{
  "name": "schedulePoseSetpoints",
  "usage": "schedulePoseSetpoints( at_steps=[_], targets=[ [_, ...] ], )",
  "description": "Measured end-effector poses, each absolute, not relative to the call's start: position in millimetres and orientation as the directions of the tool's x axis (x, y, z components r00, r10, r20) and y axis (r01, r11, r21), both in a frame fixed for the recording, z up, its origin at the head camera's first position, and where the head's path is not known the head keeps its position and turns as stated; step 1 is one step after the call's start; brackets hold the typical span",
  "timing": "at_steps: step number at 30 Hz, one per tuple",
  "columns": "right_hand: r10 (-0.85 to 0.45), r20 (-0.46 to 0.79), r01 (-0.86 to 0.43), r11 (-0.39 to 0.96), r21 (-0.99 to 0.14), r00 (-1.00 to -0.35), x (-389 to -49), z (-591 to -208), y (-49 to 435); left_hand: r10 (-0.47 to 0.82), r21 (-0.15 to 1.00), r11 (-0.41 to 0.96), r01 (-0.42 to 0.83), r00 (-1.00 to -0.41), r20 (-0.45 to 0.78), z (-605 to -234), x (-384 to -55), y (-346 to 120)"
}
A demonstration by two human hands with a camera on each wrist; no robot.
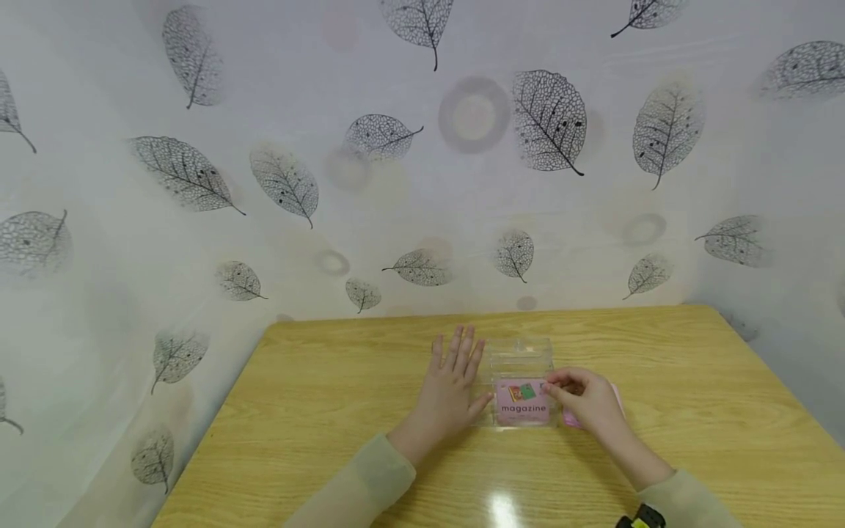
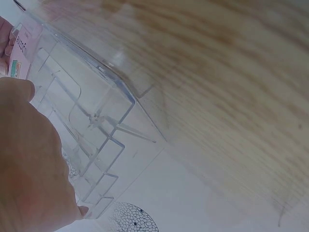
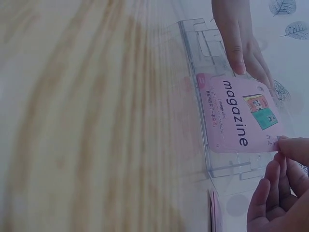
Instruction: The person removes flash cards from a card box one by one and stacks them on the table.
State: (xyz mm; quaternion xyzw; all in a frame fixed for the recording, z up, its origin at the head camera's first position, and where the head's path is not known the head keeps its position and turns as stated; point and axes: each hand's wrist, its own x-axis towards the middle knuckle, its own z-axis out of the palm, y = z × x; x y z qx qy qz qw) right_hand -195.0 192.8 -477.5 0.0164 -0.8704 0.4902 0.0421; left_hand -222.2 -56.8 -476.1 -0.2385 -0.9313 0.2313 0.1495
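A pink flashcard (image 1: 523, 403) printed "magazine" leans in the front slot of a clear plastic tiered card holder (image 1: 520, 358). My right hand (image 1: 586, 400) pinches the card's upper right corner between thumb and finger, seen close in the right wrist view on the card (image 3: 236, 116). My left hand (image 1: 449, 389) lies at the holder's left side, fingers straight and spread, thumb toward the card. The left wrist view shows the stepped side of the holder (image 2: 96, 125) beside that hand. A pink stack of cards (image 1: 571, 418) lies partly hidden under the right hand.
The wooden table (image 1: 317, 389) extends around the holder. Behind it and at both sides hangs pale leaf-patterned covering (image 1: 422, 183). A dark watch-like band (image 1: 642, 518) shows at the right sleeve.
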Motion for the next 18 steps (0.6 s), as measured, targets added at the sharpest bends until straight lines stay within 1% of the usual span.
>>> schedulePoseSetpoints(
  at_steps=[18],
  targets=[
    [0.011,0.097,-0.08,0.487,-0.87,-0.995,-195.3,-475.4,194.8,0.506,-0.504,0.78,0.372,-0.848,0.157,-474.1,-221.9,-56.4]
  ],
)
